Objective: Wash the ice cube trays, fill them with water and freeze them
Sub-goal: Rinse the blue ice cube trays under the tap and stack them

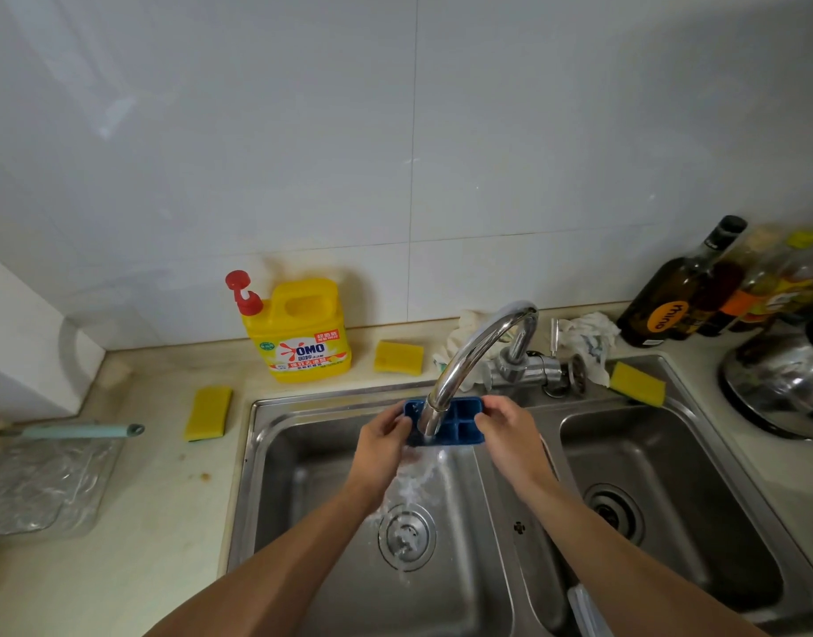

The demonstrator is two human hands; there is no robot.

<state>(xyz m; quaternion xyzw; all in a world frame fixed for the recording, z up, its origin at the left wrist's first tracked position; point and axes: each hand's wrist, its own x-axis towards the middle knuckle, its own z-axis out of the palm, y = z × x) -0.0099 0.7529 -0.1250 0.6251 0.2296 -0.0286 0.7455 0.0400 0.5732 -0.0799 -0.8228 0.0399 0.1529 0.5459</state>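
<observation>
Plastic wrap [41, 485], clear and crinkly, lies flat at the far left of the pale counter [165, 498], with a light green handle [73, 430] just above it. A flat yellow sponge [208, 413] sits next, and at ten o'clock from the tray stands a chunky yellow soap bottle [298, 331] with a red pump. Over the left bowl of the shiny steel sink [275, 475], the left hand [383, 436] pinches the left end of the blue ice cube tray [459, 422]. The tray has square holes and sits right under the curved silver tap [473, 356]. White splashy water [418, 480] falls from it toward the round drain at six o'clock. The right hand [510, 429] pinches the tray's right end. At two o'clock lie a crumpled white rag [588, 335] and another sponge, then dark glass bottles [680, 291] and a round shiny pot [781, 383].
</observation>
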